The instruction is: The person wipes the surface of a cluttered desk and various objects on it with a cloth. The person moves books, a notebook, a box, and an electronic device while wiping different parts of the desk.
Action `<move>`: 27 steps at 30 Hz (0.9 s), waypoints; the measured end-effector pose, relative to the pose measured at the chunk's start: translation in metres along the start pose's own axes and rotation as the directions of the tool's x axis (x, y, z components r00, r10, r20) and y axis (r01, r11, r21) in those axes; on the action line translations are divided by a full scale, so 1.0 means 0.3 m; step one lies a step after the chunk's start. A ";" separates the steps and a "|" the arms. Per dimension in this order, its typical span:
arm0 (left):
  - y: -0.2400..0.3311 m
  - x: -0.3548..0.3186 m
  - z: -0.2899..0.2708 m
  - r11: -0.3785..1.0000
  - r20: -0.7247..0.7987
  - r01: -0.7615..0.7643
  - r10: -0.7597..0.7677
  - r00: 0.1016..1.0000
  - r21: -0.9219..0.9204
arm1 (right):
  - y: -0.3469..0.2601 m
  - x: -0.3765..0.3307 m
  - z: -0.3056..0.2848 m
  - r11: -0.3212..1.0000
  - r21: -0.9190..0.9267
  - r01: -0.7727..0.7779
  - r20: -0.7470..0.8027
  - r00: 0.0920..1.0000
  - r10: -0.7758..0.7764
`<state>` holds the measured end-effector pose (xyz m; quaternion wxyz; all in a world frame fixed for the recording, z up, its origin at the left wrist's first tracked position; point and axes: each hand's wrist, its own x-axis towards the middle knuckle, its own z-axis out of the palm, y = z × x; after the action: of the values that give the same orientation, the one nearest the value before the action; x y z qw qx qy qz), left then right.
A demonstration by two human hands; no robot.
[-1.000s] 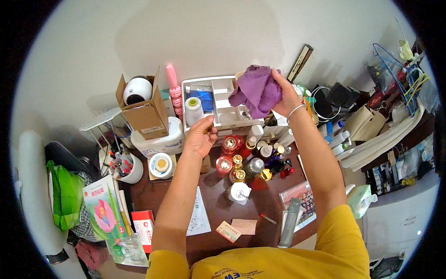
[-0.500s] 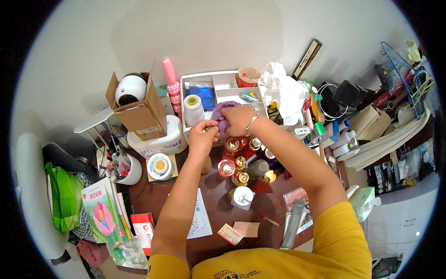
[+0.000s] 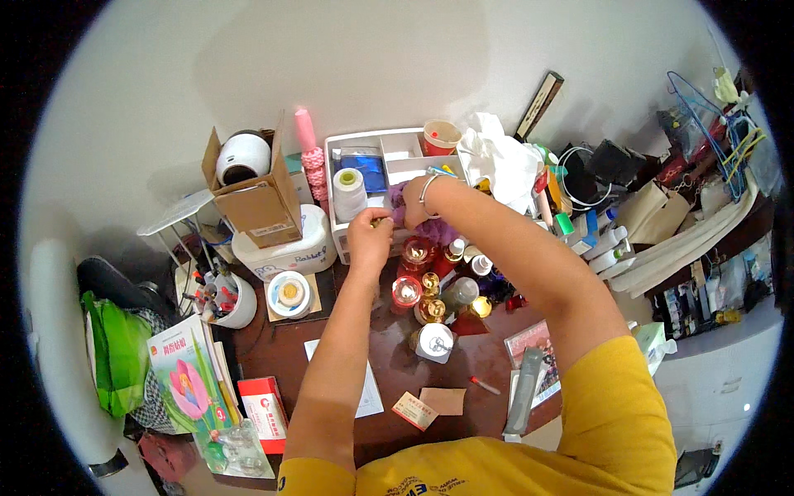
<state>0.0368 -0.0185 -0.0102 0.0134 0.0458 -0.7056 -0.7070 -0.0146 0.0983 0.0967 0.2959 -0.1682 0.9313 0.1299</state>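
Note:
My left hand [image 3: 369, 238] is closed at the front edge of a white divided organizer [image 3: 357, 135]. Something small and yellowish shows between its fingers, too small to name. My right hand [image 3: 417, 205] reaches in from the right, its fingers bent into a crumpled purple cloth [image 3: 437, 231] over the organizer's front. The fingertips are partly hidden. A cone of white thread [image 3: 350, 198] stands in the organizer beside my left hand, with a blue packet [image 3: 364, 172] behind it. Just below the cloth are several bottles, among them a red one with a gold cap [image 3: 416, 252].
A red cup [image 3: 441, 138] stands at the organizer's back right, next to white crumpled tissue or plastic [image 3: 499, 165]. On the left are an open cardboard box [image 3: 256, 207] and a white pen holder [image 3: 240, 303]. A white-topped jar [image 3: 434, 341] stands nearer me.
My right hand has moved down and slightly nearer, and the purple cloth has shifted with it toward the bottles. My left hand stays closed by the organizer. The whole view has shifted slightly.

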 end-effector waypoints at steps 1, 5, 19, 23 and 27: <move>-0.011 0.004 0.005 0.999 -0.014 -0.024 0.024 1.000 0.025 | 0.011 0.006 -0.003 1.000 0.023 0.019 -0.004 1.000 -0.019; -0.024 0.003 0.021 0.988 -0.035 -0.078 0.083 0.996 0.130 | 0.015 -0.012 0.004 0.990 0.130 0.056 -0.008 0.998 -0.056; 0.031 -0.030 -0.016 0.996 0.042 -0.052 0.049 0.998 0.077 | 0.163 0.093 0.108 0.664 0.688 0.293 -0.309 0.946 -0.098; 0.032 -0.027 -0.011 0.994 0.035 -0.038 0.034 0.999 0.103 | 0.261 -0.003 0.157 -0.517 0.788 0.334 -0.404 0.914 -0.026; 0.027 -0.024 -0.028 0.997 0.058 -0.040 0.036 0.998 0.073 | 0.273 -0.134 0.105 -0.717 0.634 0.290 -0.486 0.870 -0.078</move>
<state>0.0444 -0.0264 -0.0019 0.0052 0.0130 -0.7321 -0.6811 0.0002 0.1929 0.1073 0.2370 -0.0366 0.4379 -0.8664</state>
